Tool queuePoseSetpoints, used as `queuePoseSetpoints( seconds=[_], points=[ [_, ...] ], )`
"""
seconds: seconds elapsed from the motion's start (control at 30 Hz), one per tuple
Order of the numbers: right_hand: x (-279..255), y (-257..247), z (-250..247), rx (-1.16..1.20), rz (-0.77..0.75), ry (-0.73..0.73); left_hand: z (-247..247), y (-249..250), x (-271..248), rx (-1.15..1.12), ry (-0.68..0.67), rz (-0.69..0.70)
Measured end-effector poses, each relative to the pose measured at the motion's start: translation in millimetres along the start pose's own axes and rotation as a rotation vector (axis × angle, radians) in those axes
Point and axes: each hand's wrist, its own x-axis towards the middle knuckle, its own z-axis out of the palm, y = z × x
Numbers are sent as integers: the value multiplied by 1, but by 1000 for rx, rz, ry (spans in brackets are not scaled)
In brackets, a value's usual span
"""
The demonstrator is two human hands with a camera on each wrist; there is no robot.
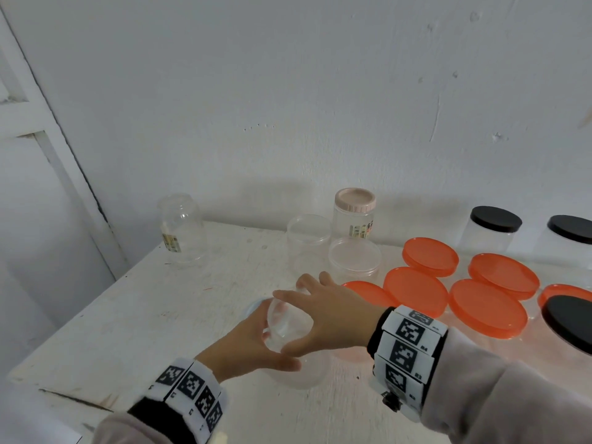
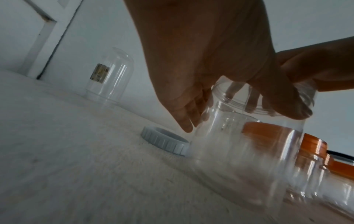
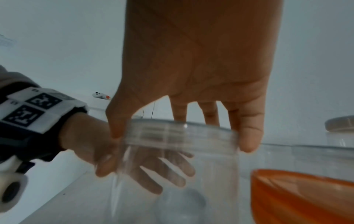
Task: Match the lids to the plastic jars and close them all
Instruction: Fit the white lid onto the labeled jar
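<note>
A clear, open-topped plastic jar [image 1: 290, 334] stands on the white table [image 1: 144, 331] between both hands. My left hand [image 1: 253, 344] grips its side, fingers on the far wall and thumb near the threaded neck [image 2: 239, 104]. From above, my right hand [image 1: 323, 315] curls its thumb and fingers round the jar's rim [image 3: 172, 133]. Just beyond the jar a grey ribbed lid [image 2: 164, 141] lies on the table, partly hidden by my left hand in the head view. The left hand's fingers [image 3: 153, 171] show through the jar wall.
An upturned clear jar [image 1: 182, 232] with a label stands at the back left. A clear-lidded jar [image 1: 309, 238], a shallow clear lid [image 1: 355, 256] and a pink-lidded jar [image 1: 355, 213] stand behind. Several orange-lidded jars [image 1: 487, 307] and black-lidded jars [image 1: 495, 229] crowd the right side.
</note>
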Motion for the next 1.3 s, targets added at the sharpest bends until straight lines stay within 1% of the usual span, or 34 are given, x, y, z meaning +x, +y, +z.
queuePoseSetpoints(
  seconds=[0.07,0.13,0.23,0.33,0.4,0.5,0.6,0.67,0.73,0.83,0.93,1.13,1.3],
  points=[
    [-3,4,3,57,12,10,-11,3,4,118,-101,-20],
    [-4,8,4,103,30,29,-23,2,9,257,-147,-36],
    [-3,10,5,133,59,70,-31,-6,22,435,-76,-97],
    [-1,11,7,154,82,96,-28,-13,37,564,-22,-95],
    [1,13,8,171,101,105,-22,-18,45,646,-33,-104],
    [3,15,12,197,129,127,-16,-24,55,741,-85,-198],
    [5,17,15,227,137,139,-14,-25,60,819,-102,-253],
    [7,18,15,238,143,140,-17,-24,61,854,-90,-255],
    [11,18,13,241,153,142,-22,-26,61,876,-51,-237],
    [18,16,9,240,171,131,-34,-29,57,835,17,-267],
    [28,15,4,242,194,105,-53,-32,49,674,125,-295],
    [51,13,-11,244,257,59,-86,-35,23,300,437,-235],
    [78,5,-23,111,295,47,-104,-42,-1,163,570,-190]
  ],
)
